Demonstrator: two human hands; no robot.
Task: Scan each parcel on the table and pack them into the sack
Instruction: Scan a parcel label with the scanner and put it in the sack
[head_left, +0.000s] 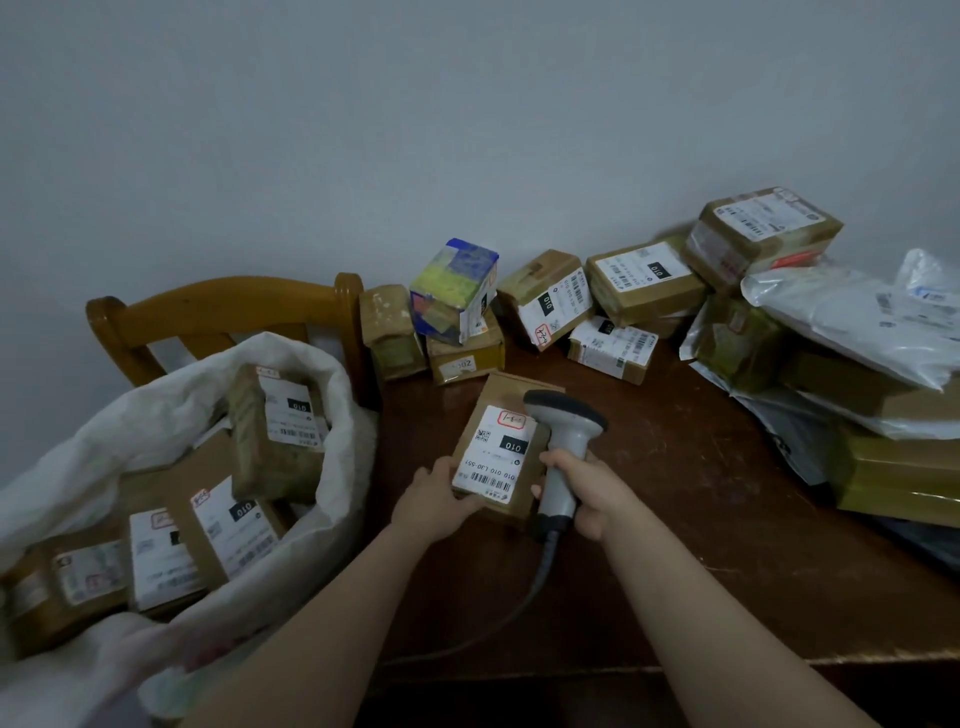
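Parcel (506, 410) in left hand (436, 499), long axis toward wall (363, 130) (label up)

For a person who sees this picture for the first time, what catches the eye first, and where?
At the centre, the left hand holds a brown parcel while the right hand grips a grey scanner close to its label. On the left, an open white sack holds several parcels. Along the wall lies a heap of parcels, one blue and yellow box standing out.
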